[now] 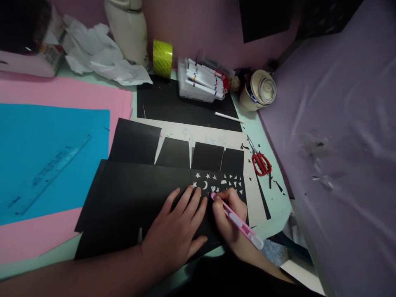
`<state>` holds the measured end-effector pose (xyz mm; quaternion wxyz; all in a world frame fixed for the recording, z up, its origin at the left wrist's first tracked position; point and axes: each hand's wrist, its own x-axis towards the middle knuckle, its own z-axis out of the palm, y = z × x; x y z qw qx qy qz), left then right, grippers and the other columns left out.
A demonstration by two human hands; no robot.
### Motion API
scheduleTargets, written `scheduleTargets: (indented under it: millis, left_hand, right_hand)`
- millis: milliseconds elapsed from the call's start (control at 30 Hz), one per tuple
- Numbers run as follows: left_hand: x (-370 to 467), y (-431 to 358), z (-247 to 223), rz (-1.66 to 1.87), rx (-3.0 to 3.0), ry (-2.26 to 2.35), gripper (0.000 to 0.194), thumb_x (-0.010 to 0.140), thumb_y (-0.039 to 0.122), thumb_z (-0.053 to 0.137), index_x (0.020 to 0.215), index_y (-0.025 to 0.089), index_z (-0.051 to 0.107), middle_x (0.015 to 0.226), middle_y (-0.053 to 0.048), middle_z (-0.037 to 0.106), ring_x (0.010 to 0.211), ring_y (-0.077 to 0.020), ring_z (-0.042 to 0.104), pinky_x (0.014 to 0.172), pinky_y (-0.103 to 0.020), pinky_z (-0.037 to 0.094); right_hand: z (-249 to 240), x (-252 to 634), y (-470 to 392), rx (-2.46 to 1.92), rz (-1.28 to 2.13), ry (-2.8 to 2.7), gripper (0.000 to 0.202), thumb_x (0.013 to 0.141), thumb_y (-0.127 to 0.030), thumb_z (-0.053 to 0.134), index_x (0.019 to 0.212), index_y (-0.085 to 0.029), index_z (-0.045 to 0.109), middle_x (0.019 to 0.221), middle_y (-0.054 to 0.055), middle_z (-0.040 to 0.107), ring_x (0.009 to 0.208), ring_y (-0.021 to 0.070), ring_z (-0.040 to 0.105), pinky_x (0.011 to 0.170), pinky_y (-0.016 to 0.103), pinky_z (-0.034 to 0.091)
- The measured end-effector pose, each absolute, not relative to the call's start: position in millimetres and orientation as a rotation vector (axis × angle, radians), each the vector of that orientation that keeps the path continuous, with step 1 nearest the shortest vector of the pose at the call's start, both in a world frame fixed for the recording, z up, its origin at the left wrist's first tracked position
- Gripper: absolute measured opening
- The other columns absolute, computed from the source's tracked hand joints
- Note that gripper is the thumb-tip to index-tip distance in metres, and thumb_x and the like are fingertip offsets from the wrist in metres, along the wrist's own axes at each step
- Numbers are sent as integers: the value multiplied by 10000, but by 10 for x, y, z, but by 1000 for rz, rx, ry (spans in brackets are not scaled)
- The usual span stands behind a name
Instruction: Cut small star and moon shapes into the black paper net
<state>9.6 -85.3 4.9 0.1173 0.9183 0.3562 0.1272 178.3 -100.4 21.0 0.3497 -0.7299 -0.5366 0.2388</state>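
Observation:
My left hand (177, 220) lies flat with fingers spread on a sheet of black card (130, 189). In my right hand (229, 212) is a pink craft knife (239, 220), gripped like a pen, its front end down at the card near a heart shape. Stars, a crescent moon (204, 185) and several small triangles are cut through the card there, showing pale. Along its far edge the card has several flaps parted by narrow slits. The knife's blade tip is too small to make out.
Red-handled scissors (261, 163) lie at the right among black scraps. Behind are a white pen (229, 117), a box of markers (202, 82), yellow tape (162, 59), a cup (255, 90) and crumpled tissue (95, 53). A clear ruler (55, 173) rests on blue paper (27, 132) at the left.

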Motion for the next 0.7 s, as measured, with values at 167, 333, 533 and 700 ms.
scheduleTargets:
  millis: [167, 333, 533, 700]
  left_hand:
    - [96, -852, 46, 376, 2691, 1042, 693, 879, 614, 496, 1391, 148, 490, 1480, -146, 455, 1386, -310, 318, 1138, -489, 144]
    - [87, -858, 49, 388, 2688, 1037, 691, 874, 610, 506, 1390, 149, 488, 1484, -146, 449, 1387, -308, 317, 1140, -488, 137]
    - [89, -851, 59, 377, 2684, 1035, 682, 877, 601, 509, 1383, 144, 494, 1474, -148, 460, 1380, -308, 327, 1140, -490, 139]
    - [84, -851, 60, 365, 2680, 1033, 686, 884, 608, 490, 1391, 146, 484, 1483, -146, 450, 1388, -308, 318, 1140, -490, 138]
  right_hand:
    - [186, 1787, -999, -1886, 589, -1417, 154, 843, -221, 548, 695, -220, 506, 565, -47, 536, 477, 110, 481, 484, 235, 388]
    - [200, 1782, -992, -1872, 546, -1454, 154, 843, -202, 522, 696, -224, 485, 559, -49, 518, 463, 106, 461, 475, 234, 377]
    - [281, 1755, -989, -1882, 607, -1489, 162, 846, -198, 531, 692, -223, 486, 567, -41, 516, 481, 112, 470, 499, 243, 392]
    - [295, 1757, -990, -1879, 644, -1486, 166, 844, -204, 532, 686, -221, 484, 573, -36, 527, 489, 116, 483, 505, 243, 400]
